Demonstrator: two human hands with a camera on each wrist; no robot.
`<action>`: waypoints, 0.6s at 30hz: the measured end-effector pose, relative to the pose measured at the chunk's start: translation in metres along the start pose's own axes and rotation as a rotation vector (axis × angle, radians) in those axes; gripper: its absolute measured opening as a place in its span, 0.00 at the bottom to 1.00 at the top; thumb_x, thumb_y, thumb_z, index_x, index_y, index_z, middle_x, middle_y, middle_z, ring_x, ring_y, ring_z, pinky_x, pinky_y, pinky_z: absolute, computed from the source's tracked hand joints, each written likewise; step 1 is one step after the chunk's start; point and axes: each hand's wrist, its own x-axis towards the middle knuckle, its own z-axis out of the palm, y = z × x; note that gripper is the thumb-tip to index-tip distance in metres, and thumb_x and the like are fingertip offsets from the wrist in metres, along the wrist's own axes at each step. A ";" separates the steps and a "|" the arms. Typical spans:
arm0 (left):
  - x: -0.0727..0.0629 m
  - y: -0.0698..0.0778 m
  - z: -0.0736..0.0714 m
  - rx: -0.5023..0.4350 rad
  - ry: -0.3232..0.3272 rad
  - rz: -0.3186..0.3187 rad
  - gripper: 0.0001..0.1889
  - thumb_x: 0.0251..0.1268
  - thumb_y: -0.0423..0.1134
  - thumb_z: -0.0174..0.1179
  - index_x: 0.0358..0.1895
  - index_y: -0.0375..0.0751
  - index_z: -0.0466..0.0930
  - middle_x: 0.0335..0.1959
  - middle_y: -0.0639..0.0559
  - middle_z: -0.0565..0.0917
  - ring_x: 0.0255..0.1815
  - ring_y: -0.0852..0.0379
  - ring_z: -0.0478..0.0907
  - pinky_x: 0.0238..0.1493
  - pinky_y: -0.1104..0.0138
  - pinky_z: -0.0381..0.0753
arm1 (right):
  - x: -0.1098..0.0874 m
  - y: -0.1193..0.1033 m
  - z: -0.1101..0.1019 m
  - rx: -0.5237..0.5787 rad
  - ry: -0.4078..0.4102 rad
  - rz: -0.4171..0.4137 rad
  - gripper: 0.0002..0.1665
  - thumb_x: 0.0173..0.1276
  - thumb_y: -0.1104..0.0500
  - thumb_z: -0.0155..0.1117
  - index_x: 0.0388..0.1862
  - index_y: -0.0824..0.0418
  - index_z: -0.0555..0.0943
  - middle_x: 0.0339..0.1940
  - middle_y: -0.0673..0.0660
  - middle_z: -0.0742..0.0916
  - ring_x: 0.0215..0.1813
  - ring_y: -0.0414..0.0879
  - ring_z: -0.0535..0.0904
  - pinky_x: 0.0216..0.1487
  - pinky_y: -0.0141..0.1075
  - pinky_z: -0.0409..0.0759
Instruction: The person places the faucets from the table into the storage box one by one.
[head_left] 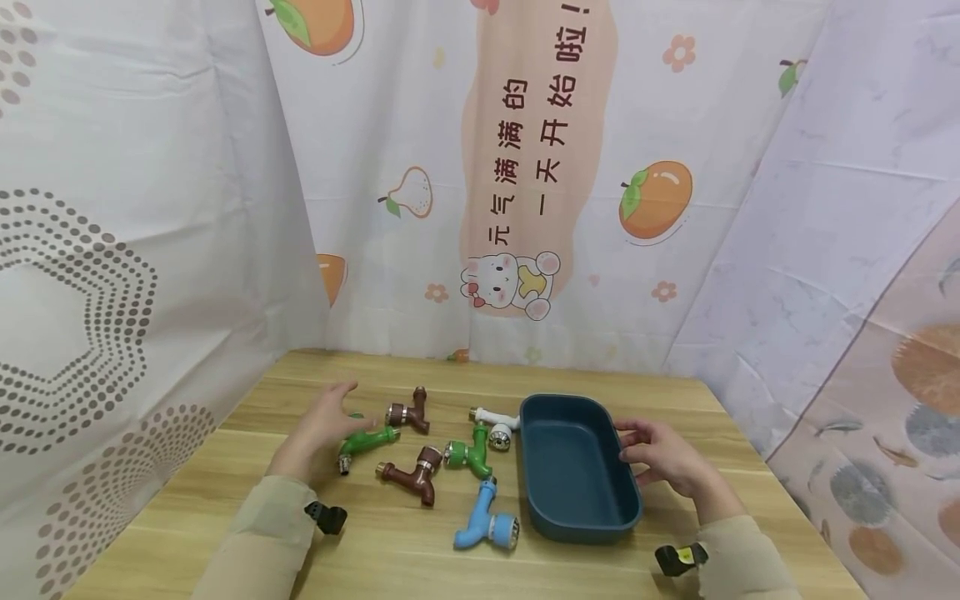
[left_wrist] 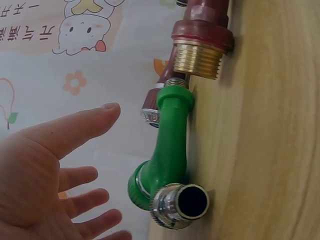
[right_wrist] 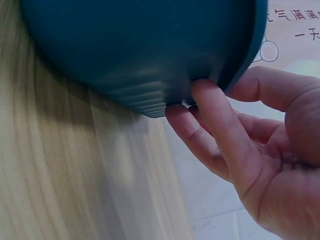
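My left hand (head_left: 330, 423), fingers spread and nothing in its grasp, hovers beside a green tap (head_left: 367, 440) at the left of the table. In the left wrist view that green tap (left_wrist: 171, 142) has a metal nozzle (left_wrist: 180, 205) facing the camera, and my thumb and fingers (left_wrist: 87, 202) are apart from it. At the right, my right hand (head_left: 663, 457) touches the outer side of a dark teal basin (head_left: 573, 533). The right wrist view has the fingertips resting against the basin's wall (right_wrist: 125, 60), just under its rim.
Between the left hand and the basin lie two brown taps, one farther back (head_left: 417, 415) and one nearer (head_left: 408, 477). Another green tap (head_left: 478, 454), a white tap (head_left: 498, 419) and a blue tap (head_left: 480, 523) lie beside the basin. A printed curtain (head_left: 420, 292) hangs behind the wooden table (head_left: 375, 567).
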 end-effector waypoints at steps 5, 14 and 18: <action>0.000 -0.005 0.005 0.001 -0.016 0.008 0.50 0.59 0.49 0.74 0.77 0.28 0.57 0.74 0.22 0.56 0.71 0.22 0.57 0.66 0.31 0.60 | 0.000 -0.001 0.000 -0.002 -0.001 0.004 0.39 0.68 0.68 0.63 0.75 0.75 0.60 0.57 0.74 0.78 0.49 0.56 0.81 0.36 0.51 0.87; -0.001 -0.005 0.008 -0.002 -0.033 0.004 0.47 0.57 0.45 0.75 0.75 0.26 0.61 0.73 0.22 0.60 0.71 0.22 0.58 0.66 0.33 0.62 | -0.001 -0.001 -0.001 -0.002 0.000 0.005 0.39 0.69 0.68 0.63 0.75 0.75 0.60 0.58 0.74 0.78 0.48 0.55 0.81 0.35 0.50 0.87; 0.000 -0.007 0.008 0.003 -0.046 0.008 0.47 0.56 0.46 0.76 0.73 0.24 0.62 0.71 0.21 0.63 0.69 0.23 0.61 0.65 0.33 0.64 | -0.001 -0.001 -0.001 -0.001 0.003 0.009 0.39 0.69 0.68 0.63 0.75 0.75 0.60 0.58 0.74 0.78 0.48 0.56 0.81 0.35 0.50 0.86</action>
